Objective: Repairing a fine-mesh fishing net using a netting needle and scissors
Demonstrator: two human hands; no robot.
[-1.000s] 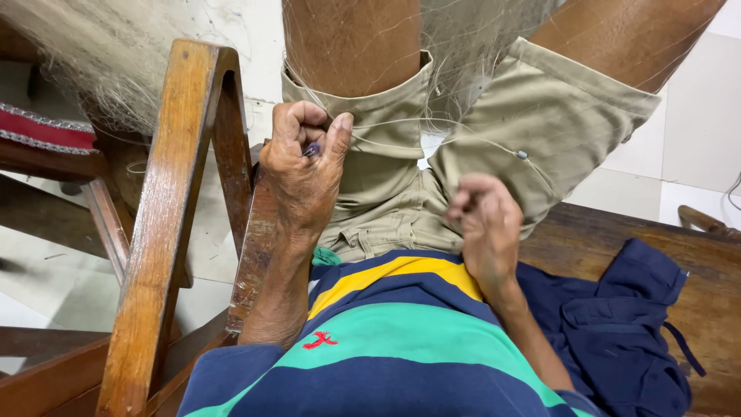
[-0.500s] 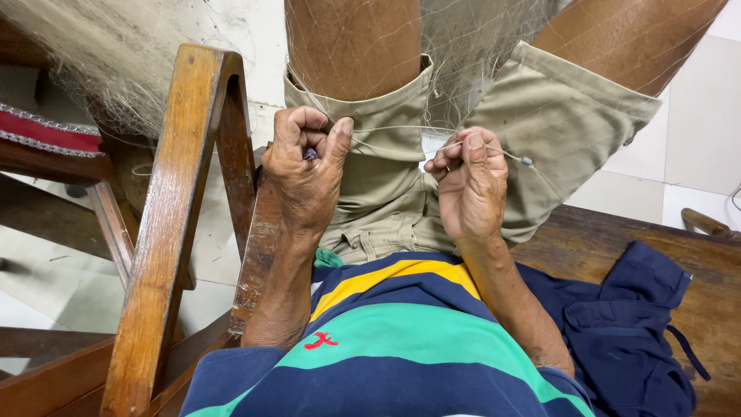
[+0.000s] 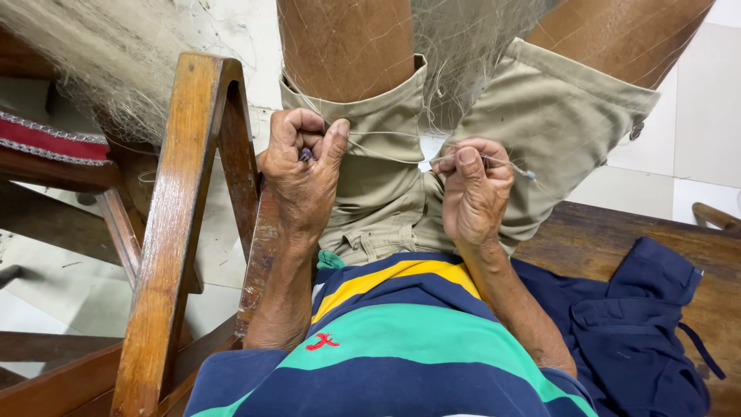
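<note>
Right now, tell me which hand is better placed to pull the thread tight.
The right hand, probably. It pinches the thread beside the small tool with open room to draw outward. The left hand is a closed fist against the wooden chair arm, anchoring the other end.

Left hand (image 3: 305, 166) and right hand (image 3: 475, 189), fingers curled

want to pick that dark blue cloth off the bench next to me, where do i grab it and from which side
Judging by how it lies, take the dark blue cloth at its bunched upper fold, coming down from above with the right hand. It lies crumpled on the wooden bench, so the raised folds give something to pinch, while the flat edges and thin dangling cord would slip.
</note>
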